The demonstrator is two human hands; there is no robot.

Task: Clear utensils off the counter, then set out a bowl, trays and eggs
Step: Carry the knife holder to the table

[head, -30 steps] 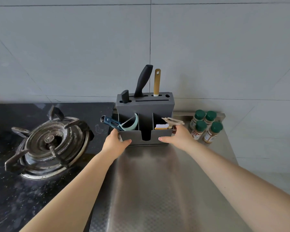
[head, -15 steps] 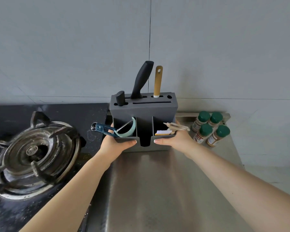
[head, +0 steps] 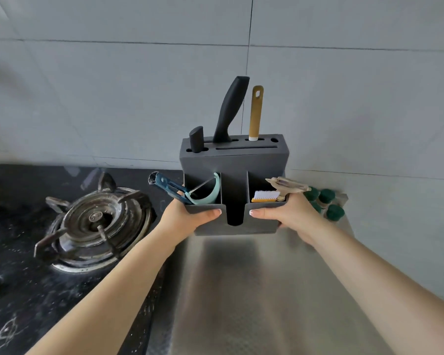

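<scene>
The left hand (head: 185,216) grips the front left corner of a dark grey utensil holder (head: 235,163), thumb laid along the front wall and fingers tucked beneath. The right hand (head: 287,215) holds the front right corner the same way, thumb flat across the front, fingers curled under the base. Between them the holder sits upright, its bottom edge above the stainless steel counter (head: 254,290); whether it touches the metal cannot be told.

In the holder's left front compartment leans a mint green peeler (head: 208,196), and a blue-handled tool (head: 168,187) juts out over the left wall, just above the left hand. The right front compartment holds a brush (head: 265,196) with white bristles, and a beige tool (head: 286,185) lies across the top of that side. From the slotted block at the back rise a tall black knife handle (head: 231,111), a short black handle (head: 196,139) to its left and a yellow-brown handle (head: 255,112) to its right.

Behind the right hand stand spice jars with green lids (head: 331,203), near the wall. Left of the counter lies the black hob (head: 23,290) with its gas burner (head: 95,221). Grey wall tiles (head: 113,98) fill the background.
</scene>
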